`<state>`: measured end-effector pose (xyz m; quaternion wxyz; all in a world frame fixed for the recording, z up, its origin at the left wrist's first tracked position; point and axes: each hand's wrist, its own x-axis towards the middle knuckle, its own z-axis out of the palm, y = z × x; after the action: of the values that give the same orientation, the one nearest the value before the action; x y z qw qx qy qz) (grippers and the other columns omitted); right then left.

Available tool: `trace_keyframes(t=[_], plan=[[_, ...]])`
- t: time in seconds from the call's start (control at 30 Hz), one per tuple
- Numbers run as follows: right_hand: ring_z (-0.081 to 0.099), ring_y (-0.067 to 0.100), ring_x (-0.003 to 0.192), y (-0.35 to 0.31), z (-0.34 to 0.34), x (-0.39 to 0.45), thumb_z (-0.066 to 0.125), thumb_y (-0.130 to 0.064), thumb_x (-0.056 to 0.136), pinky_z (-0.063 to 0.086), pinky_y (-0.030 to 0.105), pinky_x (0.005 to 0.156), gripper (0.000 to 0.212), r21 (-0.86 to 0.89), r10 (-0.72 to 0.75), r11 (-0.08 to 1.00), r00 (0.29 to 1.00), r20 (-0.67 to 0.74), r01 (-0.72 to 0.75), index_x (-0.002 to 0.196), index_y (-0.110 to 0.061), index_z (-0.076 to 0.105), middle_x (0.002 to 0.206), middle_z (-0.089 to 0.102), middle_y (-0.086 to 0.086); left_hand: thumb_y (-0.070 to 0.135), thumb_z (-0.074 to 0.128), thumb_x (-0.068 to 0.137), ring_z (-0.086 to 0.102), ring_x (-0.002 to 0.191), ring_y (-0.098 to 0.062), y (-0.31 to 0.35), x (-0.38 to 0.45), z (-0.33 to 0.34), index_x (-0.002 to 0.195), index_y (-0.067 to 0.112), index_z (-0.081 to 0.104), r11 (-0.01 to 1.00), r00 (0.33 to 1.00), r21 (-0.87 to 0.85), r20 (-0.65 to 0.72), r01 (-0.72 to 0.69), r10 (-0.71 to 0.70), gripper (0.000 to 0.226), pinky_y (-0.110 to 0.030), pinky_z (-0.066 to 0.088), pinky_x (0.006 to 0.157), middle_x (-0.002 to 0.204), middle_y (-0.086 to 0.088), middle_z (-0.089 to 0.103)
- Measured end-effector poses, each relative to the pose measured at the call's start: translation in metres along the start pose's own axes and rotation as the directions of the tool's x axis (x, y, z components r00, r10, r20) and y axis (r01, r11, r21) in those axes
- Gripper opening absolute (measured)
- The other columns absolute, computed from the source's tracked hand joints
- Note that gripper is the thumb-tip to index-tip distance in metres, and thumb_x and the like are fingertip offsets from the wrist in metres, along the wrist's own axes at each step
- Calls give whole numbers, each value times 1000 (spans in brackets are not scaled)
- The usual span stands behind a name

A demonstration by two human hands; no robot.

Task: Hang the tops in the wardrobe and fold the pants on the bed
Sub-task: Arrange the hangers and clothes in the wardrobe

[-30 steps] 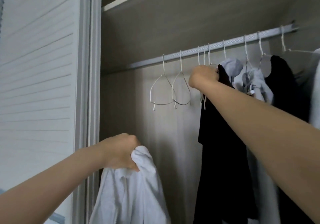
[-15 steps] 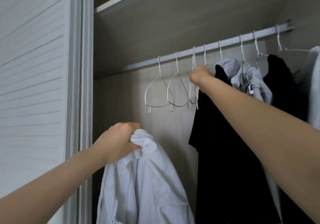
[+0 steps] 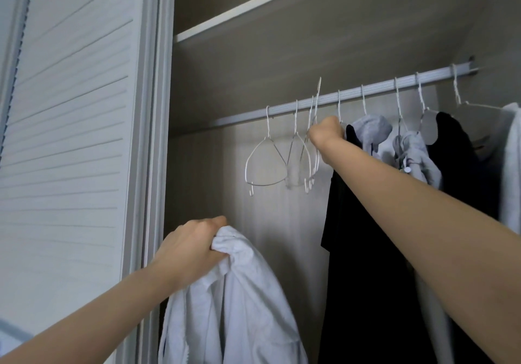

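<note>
Lifted off the rail (image 3: pixel 366 94) — hanger (image 3: pixel 317 101) gripped by right hand (image 3: pixel 327 135).

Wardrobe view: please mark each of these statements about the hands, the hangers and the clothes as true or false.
1. The left hand grips a white shirt. True.
2. The right hand grips a wire hanger whose hook is lifted above the rail. True.
3. The white shirt already hangs on the rail. False: the left hand holds it below the rail.
4. All hangers on the rail are empty. False: dark and grey clothes hang at right, such as the black top.
</note>
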<state>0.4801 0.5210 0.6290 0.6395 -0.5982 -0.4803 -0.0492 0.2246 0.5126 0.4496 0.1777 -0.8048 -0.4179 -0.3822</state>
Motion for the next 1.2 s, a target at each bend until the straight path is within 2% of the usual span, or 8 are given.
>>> trace_keyframes(t=[0.27, 0.43, 0.53, 0.6, 0.73, 0.87, 1.03, 1.2], plan=[[56, 30, 94, -12, -29, -30, 45, -4, 93, 37, 28, 70, 37, 40, -19, 999, 999, -44, 20, 129, 2, 47, 104, 56, 16, 14, 63, 78, 60, 64, -14, -3, -16, -8, 76, 18, 54, 991, 990, -121, -122, 50, -65, 10, -33, 48, 59, 66, 6, 61], [39, 19, 62, -10, -46, -70, 42, -12, 96, 30, 22, 51, 13, 289, 72, 954, 997, 33, -78, 86, -10, 48, 71, 41, 3, 16, 69, 77, 63, 67, -12, -3, -25, -20, 74, 17, 65, 932, 967, -299, -90, 203, -240, 5, -30, 51, 62, 68, 4, 67], [46, 21, 80, -10, -60, -102, 41, -21, 98, 40, 29, 68, 20, 380, 108, 917, 993, 52, -119, 116, -17, 49, 90, 50, 6, 18, 74, 73, 63, 69, -11, -1, -32, -26, 79, 17, 70, 860, 929, -392, -37, 326, -369, 7, -28, 50, 61, 71, 3, 69], [44, 18, 80, -12, -72, -128, 42, -19, 97, 39, 33, 76, 17, 429, 141, 887, 985, 103, -172, 113, -23, 39, 96, 47, 5, 17, 75, 72, 65, 72, -17, 3, -40, -29, 79, 15, 71, 812, 905, -444, -6, 378, -425, 9, -32, 51, 63, 73, -2, 69], [38, 10, 65, -12, -107, -184, 44, -8, 93, 37, 27, 62, 30, 439, 175, 866, 967, 184, -240, 122, -12, 48, 90, 44, 3, 13, 77, 68, 65, 75, -24, 14, -61, -33, 70, 17, 69, 714, 859, -523, 72, 466, -507, 9, -34, 50, 67, 73, -5, 68], [51, 18, 96, -5, -140, -238, 50, -13, 91, 45, 43, 67, 12, 398, 220, 850, 919, 326, -345, 100, -18, 57, 108, 55, 3, 14, 77, 68, 65, 77, -27, 18, -82, -27, 70, 17, 68, 603, 785, -553, 164, 575, -598, 10, -38, 55, 76, 75, -6, 69], [45, 25, 118, 14, -170, -281, 46, -31, 98, 29, 64, 103, 11, 252, 241, 884, 846, 475, -394, 101, -25, 53, 125, 56, 3, 14, 75, 70, 66, 87, -33, 17, -95, -16, 89, 10, 72, 567, 739, -521, 207, 638, -641, 19, -42, 56, 84, 89, -14, 71], [56, 33, 117, 47, -213, -318, 44, -40, 100, 36, 72, 92, 15, 183, 282, 815, 652, 704, -550, 99, -27, 50, 115, 68, 4, 14, 75, 72, 65, 85, -34, 23, -100, -9, 82, 11, 68, 561, 720, -499, 210, 661, -661, 12, -39, 54, 76, 90, -17, 69]])
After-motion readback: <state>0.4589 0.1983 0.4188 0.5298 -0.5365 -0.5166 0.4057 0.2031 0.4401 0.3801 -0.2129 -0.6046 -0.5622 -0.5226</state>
